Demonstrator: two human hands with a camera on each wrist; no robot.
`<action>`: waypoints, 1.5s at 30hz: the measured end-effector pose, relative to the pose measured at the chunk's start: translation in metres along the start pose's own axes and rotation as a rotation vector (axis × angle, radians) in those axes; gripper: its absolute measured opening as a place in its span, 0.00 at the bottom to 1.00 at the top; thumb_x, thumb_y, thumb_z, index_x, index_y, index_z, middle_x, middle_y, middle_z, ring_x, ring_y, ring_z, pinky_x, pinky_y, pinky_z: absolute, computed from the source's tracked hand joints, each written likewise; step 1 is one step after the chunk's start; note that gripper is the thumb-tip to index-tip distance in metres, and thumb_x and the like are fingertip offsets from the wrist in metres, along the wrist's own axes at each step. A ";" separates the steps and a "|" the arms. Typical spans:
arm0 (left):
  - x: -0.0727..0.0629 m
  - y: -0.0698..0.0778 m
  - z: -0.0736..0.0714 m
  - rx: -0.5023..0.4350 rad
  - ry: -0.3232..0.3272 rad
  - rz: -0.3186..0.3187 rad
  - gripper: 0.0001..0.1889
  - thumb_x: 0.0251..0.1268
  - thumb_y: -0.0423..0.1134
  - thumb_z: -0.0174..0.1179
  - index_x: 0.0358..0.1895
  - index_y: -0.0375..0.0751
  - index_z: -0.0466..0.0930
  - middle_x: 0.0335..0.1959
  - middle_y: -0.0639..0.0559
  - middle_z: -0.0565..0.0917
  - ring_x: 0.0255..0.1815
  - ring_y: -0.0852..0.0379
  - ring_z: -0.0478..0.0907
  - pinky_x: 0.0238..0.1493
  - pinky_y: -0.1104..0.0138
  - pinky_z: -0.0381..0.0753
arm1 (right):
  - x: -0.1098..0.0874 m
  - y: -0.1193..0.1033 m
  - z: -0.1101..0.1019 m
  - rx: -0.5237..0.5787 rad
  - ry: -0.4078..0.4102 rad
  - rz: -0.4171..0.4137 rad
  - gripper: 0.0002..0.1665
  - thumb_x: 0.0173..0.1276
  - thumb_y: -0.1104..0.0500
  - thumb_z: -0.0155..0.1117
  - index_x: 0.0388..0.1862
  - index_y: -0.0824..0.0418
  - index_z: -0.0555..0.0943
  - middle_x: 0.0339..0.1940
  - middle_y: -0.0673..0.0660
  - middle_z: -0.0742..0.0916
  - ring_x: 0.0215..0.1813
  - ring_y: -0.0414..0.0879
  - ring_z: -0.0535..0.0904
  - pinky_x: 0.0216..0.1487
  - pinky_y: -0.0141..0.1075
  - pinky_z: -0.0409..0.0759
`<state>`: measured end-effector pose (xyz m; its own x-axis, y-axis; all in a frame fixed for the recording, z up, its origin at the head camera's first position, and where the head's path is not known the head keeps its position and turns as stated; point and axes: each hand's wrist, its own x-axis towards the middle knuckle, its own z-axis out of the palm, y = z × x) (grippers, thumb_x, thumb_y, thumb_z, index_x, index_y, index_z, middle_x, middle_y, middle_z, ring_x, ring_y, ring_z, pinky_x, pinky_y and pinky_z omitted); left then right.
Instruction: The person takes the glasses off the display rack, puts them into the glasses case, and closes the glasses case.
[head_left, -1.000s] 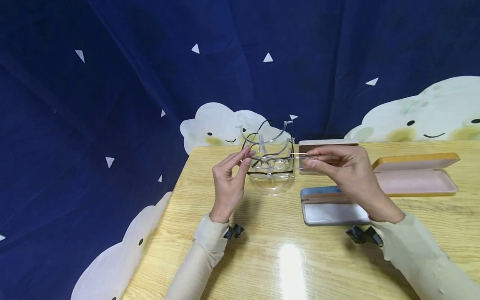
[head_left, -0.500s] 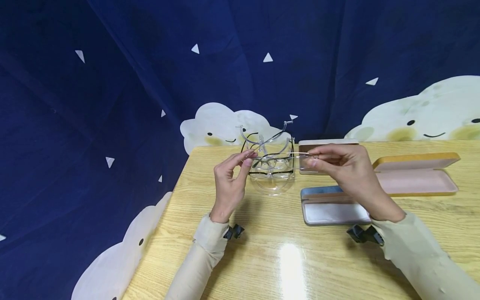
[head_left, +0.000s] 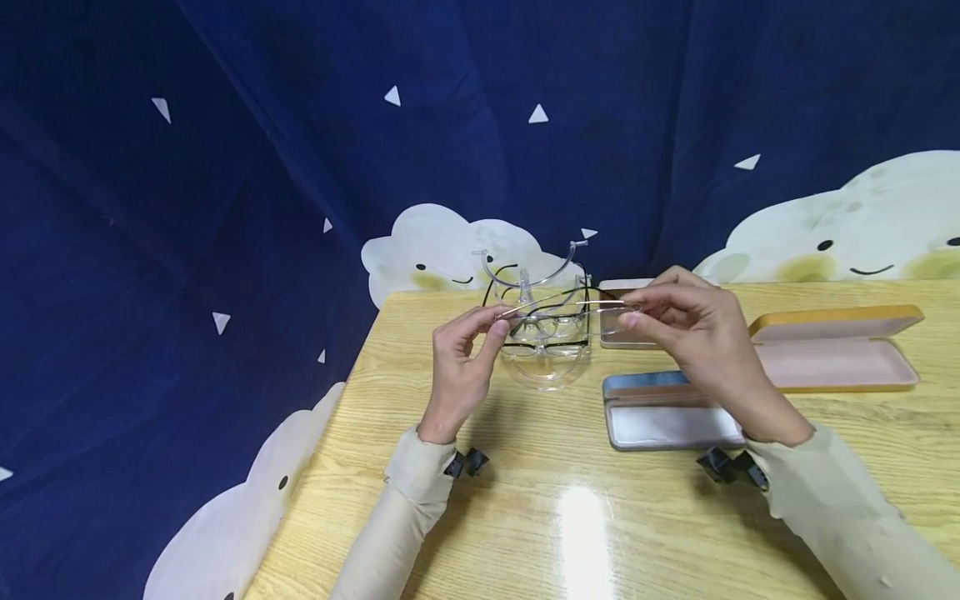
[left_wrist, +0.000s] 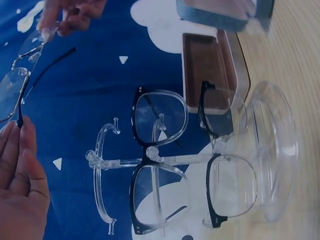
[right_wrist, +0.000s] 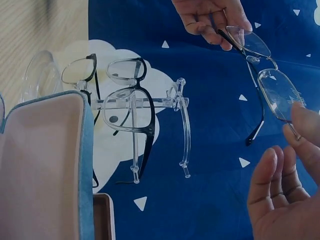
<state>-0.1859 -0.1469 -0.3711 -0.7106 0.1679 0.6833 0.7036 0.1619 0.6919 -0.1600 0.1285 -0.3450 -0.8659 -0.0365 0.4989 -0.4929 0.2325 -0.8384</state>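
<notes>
A pair of thin gold-rimmed glasses [right_wrist: 263, 82] with clear lenses is held up in the air between both hands. My left hand [head_left: 459, 367] pinches it at one end between thumb and fingers. At the other end my right hand [head_left: 701, 354] pinches the frame's corner with thumb and forefinger. One dark-tipped temple [right_wrist: 256, 107] slants across behind the lenses in the right wrist view. Just beyond, a clear display stand [left_wrist: 172, 160] carries black-framed glasses [left_wrist: 145, 156] on an upper tier and half-rimmed glasses [left_wrist: 209, 175] lower down.
To the right on the wooden table [head_left: 525, 500] lie three open glasses cases: a blue one [head_left: 637, 383] with a white cloth inside, a yellow one [head_left: 840, 383] with pink lining, and a white-rimmed brown one [head_left: 615, 343] behind. A blue curtain [head_left: 480, 125] hangs at the back.
The temple on the left side has swung inward and to the right, its dark tip now near my right hand. Both hands keep nearly the same place; the right fingers have shifted slightly.
</notes>
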 end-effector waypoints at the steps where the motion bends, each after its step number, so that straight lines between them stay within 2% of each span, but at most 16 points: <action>1: 0.000 0.000 0.000 -0.025 -0.003 -0.007 0.09 0.75 0.26 0.58 0.49 0.24 0.85 0.43 0.30 0.90 0.43 0.62 0.88 0.49 0.69 0.88 | 0.000 0.000 0.000 0.000 -0.001 0.006 0.10 0.63 0.71 0.75 0.44 0.69 0.90 0.35 0.43 0.84 0.31 0.34 0.81 0.27 0.22 0.77; 8: 0.000 -0.001 0.001 -0.086 -0.013 -0.034 0.10 0.76 0.28 0.58 0.48 0.22 0.84 0.43 0.27 0.89 0.45 0.68 0.87 0.52 0.69 0.88 | 0.001 0.003 0.000 0.020 -0.009 0.021 0.10 0.64 0.71 0.75 0.44 0.67 0.90 0.35 0.44 0.85 0.33 0.35 0.83 0.30 0.22 0.79; 15: -0.001 0.000 0.000 -0.111 -0.024 -0.068 0.11 0.77 0.31 0.59 0.46 0.21 0.84 0.43 0.26 0.88 0.44 0.69 0.87 0.53 0.69 0.88 | 0.000 0.005 0.000 0.020 -0.013 0.035 0.11 0.64 0.71 0.75 0.46 0.67 0.90 0.34 0.43 0.86 0.33 0.34 0.82 0.29 0.22 0.78; 22: 0.001 0.001 0.003 -0.109 -0.021 -0.104 0.09 0.75 0.26 0.58 0.47 0.21 0.84 0.42 0.26 0.88 0.43 0.68 0.86 0.53 0.69 0.87 | 0.001 0.006 -0.003 0.021 -0.016 0.050 0.11 0.64 0.70 0.75 0.46 0.68 0.89 0.36 0.42 0.88 0.35 0.34 0.83 0.34 0.22 0.81; 30: -0.001 0.002 0.005 -0.111 -0.036 -0.164 0.09 0.75 0.27 0.59 0.47 0.21 0.85 0.39 0.24 0.88 0.39 0.69 0.84 0.50 0.71 0.86 | -0.003 0.009 -0.011 -0.013 -0.066 0.091 0.09 0.70 0.66 0.72 0.48 0.64 0.89 0.40 0.41 0.89 0.35 0.34 0.85 0.37 0.23 0.84; 35: -0.002 0.001 0.013 -0.114 -0.076 -0.219 0.10 0.75 0.27 0.60 0.48 0.22 0.86 0.39 0.27 0.89 0.38 0.69 0.84 0.46 0.71 0.86 | -0.008 0.010 -0.021 -0.067 -0.077 0.117 0.10 0.73 0.64 0.69 0.50 0.64 0.88 0.41 0.41 0.89 0.36 0.35 0.86 0.38 0.25 0.85; 39: -0.003 0.002 0.021 -0.119 -0.126 -0.265 0.09 0.74 0.29 0.62 0.48 0.25 0.87 0.39 0.30 0.90 0.37 0.63 0.85 0.46 0.70 0.87 | -0.013 0.014 -0.033 -0.132 -0.081 0.153 0.10 0.73 0.62 0.69 0.51 0.59 0.89 0.41 0.40 0.89 0.37 0.36 0.86 0.38 0.24 0.84; 42: -0.005 0.002 0.026 -0.094 -0.168 -0.298 0.09 0.73 0.31 0.64 0.47 0.28 0.88 0.38 0.34 0.91 0.36 0.59 0.86 0.46 0.69 0.88 | -0.018 0.019 -0.042 -0.177 -0.090 0.197 0.09 0.74 0.60 0.70 0.51 0.57 0.89 0.40 0.38 0.90 0.37 0.35 0.87 0.37 0.24 0.83; 45: -0.007 0.000 0.030 -0.061 -0.211 -0.314 0.08 0.73 0.34 0.65 0.45 0.31 0.89 0.37 0.37 0.92 0.35 0.60 0.87 0.46 0.68 0.88 | -0.023 0.024 -0.049 -0.199 -0.089 0.237 0.09 0.73 0.59 0.71 0.50 0.57 0.89 0.39 0.36 0.89 0.37 0.33 0.87 0.37 0.23 0.83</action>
<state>-0.1800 -0.1191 -0.3828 -0.8704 0.3171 0.3766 0.4453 0.1806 0.8770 -0.1475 0.1820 -0.3657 -0.9631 -0.0411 0.2661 -0.2574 0.4302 -0.8653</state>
